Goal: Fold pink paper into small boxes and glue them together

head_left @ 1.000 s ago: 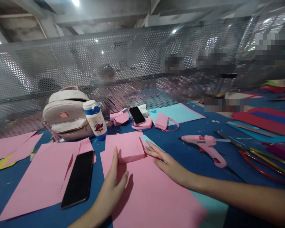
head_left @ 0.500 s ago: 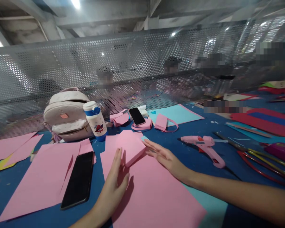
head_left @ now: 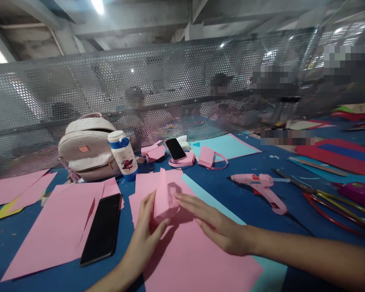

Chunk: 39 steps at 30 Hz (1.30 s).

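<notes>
In front of me a small folded pink paper box is tilted up above a large pink paper sheet. My left hand grips its left side, fingers behind and thumb at the near lower edge. Stretched out, the fingers of my right hand reach the box's right side with their tips and hold nothing. A light blue sheet sticks out from under the pink one. To the right of my hands lies a pink hot glue gun.
A black phone lies on pink sheets at left. Behind stand a pale backpack and a drink bottle. Small pink paper bags and another phone lie farther back. Scissors are at right, before a perforated metal screen.
The pink box has been turned and tipped upright, nearer to me. My left fingers have closed around it, and my right hand has moved left and toward me.
</notes>
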### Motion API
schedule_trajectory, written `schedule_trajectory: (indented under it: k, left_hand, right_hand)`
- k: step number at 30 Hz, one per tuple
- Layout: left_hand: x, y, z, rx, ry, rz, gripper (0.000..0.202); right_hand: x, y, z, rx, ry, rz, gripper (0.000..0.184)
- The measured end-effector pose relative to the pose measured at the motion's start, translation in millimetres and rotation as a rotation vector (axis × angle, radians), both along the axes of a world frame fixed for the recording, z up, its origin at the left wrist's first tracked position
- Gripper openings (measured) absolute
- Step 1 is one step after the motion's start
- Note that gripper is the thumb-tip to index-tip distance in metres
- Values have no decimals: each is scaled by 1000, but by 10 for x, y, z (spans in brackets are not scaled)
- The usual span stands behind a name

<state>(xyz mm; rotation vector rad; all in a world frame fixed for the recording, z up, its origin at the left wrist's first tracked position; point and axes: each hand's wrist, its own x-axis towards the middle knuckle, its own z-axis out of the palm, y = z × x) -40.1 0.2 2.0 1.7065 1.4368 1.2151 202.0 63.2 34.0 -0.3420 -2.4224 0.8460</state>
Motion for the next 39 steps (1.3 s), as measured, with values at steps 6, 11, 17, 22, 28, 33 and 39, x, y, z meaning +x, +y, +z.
schedule_trajectory:
  k: [6, 11, 17, 22, 28, 33, 39]
  left_hand:
    - [-25, -7, -80, -39, 11, -7, 58]
    - [-32, -19, -108, -79, 4, -6, 57]
    - [-23, -26, -83, -82, -19, -21, 58]
    - [-13, -23, -78, -90, -37, -25, 59]
    - [-8, -24, -67, -94, -49, -38, 61]
    - [-4, -33, -41, -117, -53, -34, 60]
    - [11, -44, 11, -132, -76, -30, 62]
  right_hand:
    - [-2, 26, 1, 125, -16, 99, 75]
    - [-19, 28, 36, 192, -11, 72, 77]
    - [-32, 33, 35, 248, -31, 26, 80]
    - [-31, 12, 68, 249, -40, 33, 80]
    - [-34, 15, 72, 241, -57, 20, 81]
    - [-35, 24, 61, 247, -62, 25, 81]
    - [-45, 27, 52, 240, -71, 25, 80]
